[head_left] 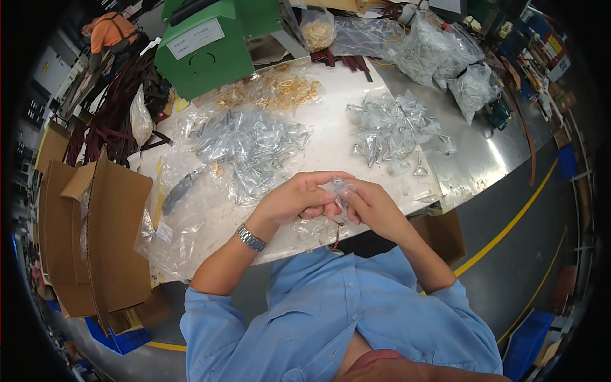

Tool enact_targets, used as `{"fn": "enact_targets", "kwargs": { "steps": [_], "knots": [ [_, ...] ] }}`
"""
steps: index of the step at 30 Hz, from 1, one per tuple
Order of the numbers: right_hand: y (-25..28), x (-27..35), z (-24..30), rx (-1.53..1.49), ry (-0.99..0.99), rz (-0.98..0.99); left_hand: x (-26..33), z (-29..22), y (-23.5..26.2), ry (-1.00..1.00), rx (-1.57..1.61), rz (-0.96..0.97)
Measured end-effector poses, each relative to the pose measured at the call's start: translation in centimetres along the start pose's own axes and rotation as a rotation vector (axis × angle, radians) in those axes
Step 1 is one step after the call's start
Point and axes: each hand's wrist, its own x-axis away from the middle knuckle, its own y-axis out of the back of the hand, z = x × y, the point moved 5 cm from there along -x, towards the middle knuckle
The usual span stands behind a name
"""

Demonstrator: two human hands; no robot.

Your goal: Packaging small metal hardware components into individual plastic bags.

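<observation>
We saw a pale-blue shirt (331, 305) below a white table (331, 149) strewn with silver metal rings in clear bags (248, 143). Gold-coloured rings (286, 89) lay farther up the table, beside a green machine (203, 48). Brown cardboard (108, 235) stood left of the table, near yellow floor lines (509, 226).

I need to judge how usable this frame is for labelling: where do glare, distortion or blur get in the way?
Head view: fisheye bends the table edge and the yellow floor line, and the corners go black. Overhead light glares off the clear plastic bags and the bare metal tabletop at right. The small wrapped piece between the left hand and right hand is too soft to identify.
</observation>
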Motion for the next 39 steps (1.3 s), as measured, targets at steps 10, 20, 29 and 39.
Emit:
{"fn": "enact_targets", "kwargs": {
  "steps": [10, 20, 29, 39],
  "knots": [
    [1.5, -1.0, -0.5, -0.237, -0.065, -0.036, 0.5, -2.6, -0.6, -0.239, -0.636, -0.435],
    [3.2, -7.4, 4.8, 1.01, 0.603, -0.267, 4.3, -6.6, 3.6, -0.488, -0.263, -0.797],
    [-1.9, -14.1, 1.2, 1.358, 1.098, 0.083, 3.9, -6.3, 3.6, -0.487, -0.281, -0.758],
    [-1.9, -13.9, 2.6, 1.505, 1.375, 0.404, 4.0, -6.1, 4.5, -0.494, -0.247, -0.768]
  ]
}}
